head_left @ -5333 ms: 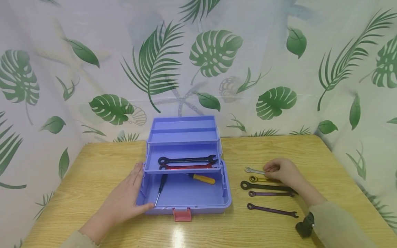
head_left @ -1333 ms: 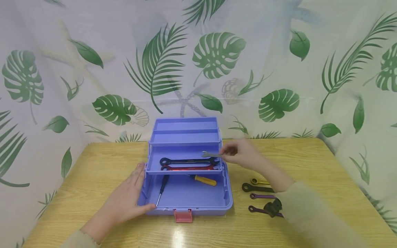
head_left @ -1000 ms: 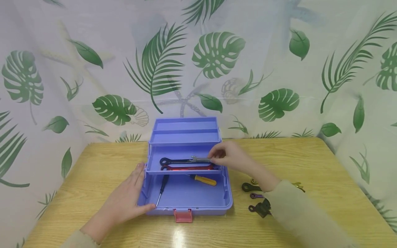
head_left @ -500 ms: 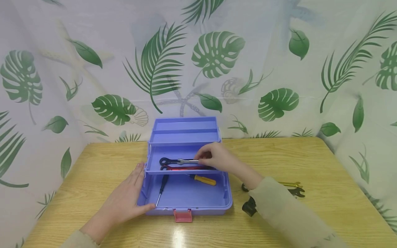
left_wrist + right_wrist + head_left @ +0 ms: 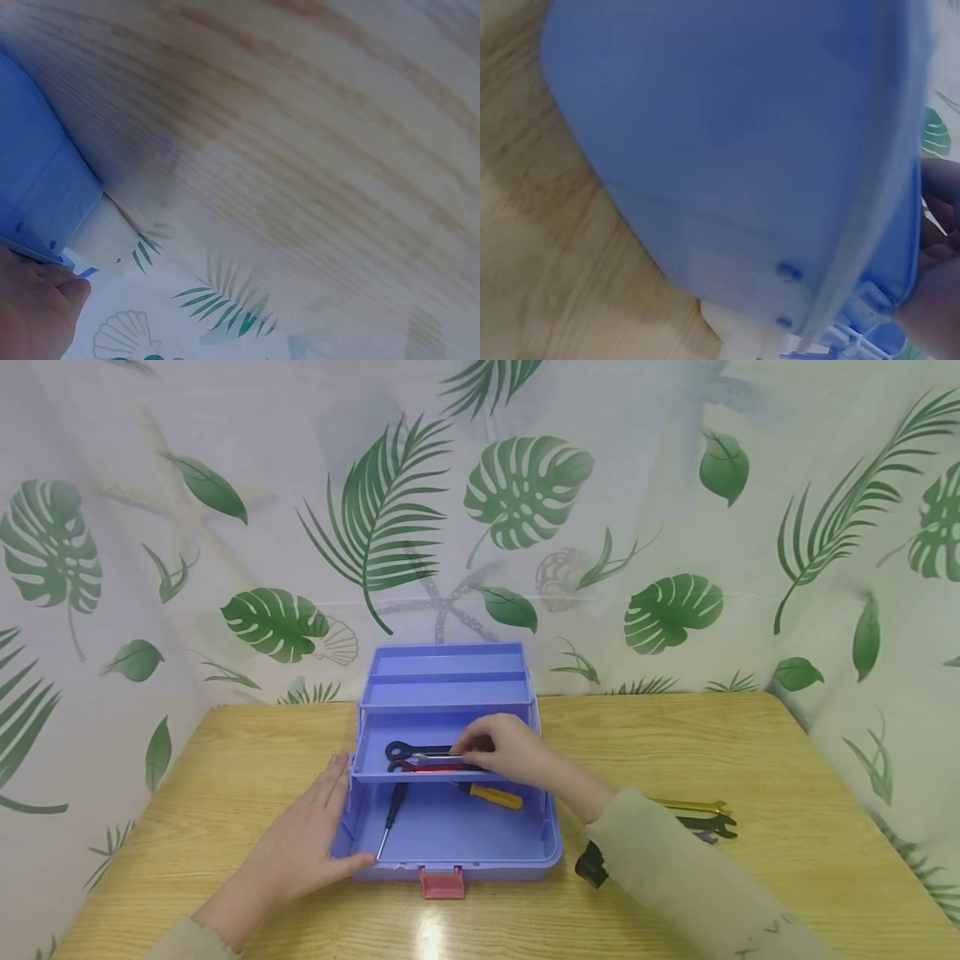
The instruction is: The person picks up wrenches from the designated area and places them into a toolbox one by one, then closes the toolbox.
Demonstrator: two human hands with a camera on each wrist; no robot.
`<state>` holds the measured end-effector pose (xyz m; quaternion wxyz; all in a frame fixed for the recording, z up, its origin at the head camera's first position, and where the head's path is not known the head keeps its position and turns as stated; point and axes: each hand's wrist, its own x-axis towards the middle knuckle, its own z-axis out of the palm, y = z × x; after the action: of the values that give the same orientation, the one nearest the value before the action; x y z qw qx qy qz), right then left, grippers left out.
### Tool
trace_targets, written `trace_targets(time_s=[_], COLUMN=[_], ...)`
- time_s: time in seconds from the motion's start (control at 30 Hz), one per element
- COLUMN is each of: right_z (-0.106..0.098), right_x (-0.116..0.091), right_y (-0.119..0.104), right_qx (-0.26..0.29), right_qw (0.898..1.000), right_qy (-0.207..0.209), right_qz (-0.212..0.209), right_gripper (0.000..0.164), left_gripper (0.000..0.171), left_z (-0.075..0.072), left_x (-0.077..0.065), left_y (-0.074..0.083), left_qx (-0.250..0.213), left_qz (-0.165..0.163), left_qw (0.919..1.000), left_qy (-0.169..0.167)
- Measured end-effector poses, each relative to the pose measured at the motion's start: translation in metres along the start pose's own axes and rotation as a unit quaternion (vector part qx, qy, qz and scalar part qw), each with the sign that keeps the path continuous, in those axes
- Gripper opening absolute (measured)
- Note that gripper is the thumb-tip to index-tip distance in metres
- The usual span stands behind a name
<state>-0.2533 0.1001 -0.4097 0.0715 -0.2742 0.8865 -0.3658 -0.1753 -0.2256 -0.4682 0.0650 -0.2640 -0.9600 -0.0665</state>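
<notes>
A blue-violet toolbox (image 5: 495, 835) stands unfolded on the table. In its lower tray (image 5: 412, 724), my right hand (image 5: 502, 747) pinches a small silver wrench (image 5: 437, 759). That wrench lies between a black wrench (image 5: 405, 750) and a red wrench (image 5: 435, 768), whose right ends are behind my fingers. My left hand (image 5: 292, 843) rests along the box's left side with straight fingers, its thumb at the front rim. The left wrist view catches part of this hand (image 5: 37, 307) against the blue wall. Only part of the right hand (image 5: 941, 225) shows beyond the box in the right wrist view.
In the box bottom lie a dark-handled screwdriver (image 5: 392, 814) and a yellow-handled tool (image 5: 491, 795). To the right, a gold wrench (image 5: 697, 807), a black wrench (image 5: 708, 823) and a purple one (image 5: 706, 837) are partly under my sleeve. A pink latch (image 5: 442, 883) hangs in front.
My right hand has taken the silver wrench from the table, carried it left and lowered it into the tray, lately shifting it further left and nearer the front. The left hand stays put.
</notes>
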Motion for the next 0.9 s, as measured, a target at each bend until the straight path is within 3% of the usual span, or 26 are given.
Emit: trace_targets(time_s=[0.37, 0.9], right_z=[0.0061, 0.0067], right_x=[0.0046, 0.0045], right_y=[0.0019, 0.002], right_qx=[-0.01, 0.017], right_qw=[1.0, 0.998], right_qy=[0.021, 0.056], right_qz=[-0.009, -0.013], right_gripper=[0.015, 0.018], left_gripper=[0.122, 0.123], left_z=[-0.0028, -0.0001], left_x=[-0.0005, -0.0011], left_y=[0.0018, -0.0001], left_qx=[0.001, -0.011], left_qz=[-0.001, 0.004], left_qw=[1.0, 0.9999], left_qy=[-0.004, 0.006])
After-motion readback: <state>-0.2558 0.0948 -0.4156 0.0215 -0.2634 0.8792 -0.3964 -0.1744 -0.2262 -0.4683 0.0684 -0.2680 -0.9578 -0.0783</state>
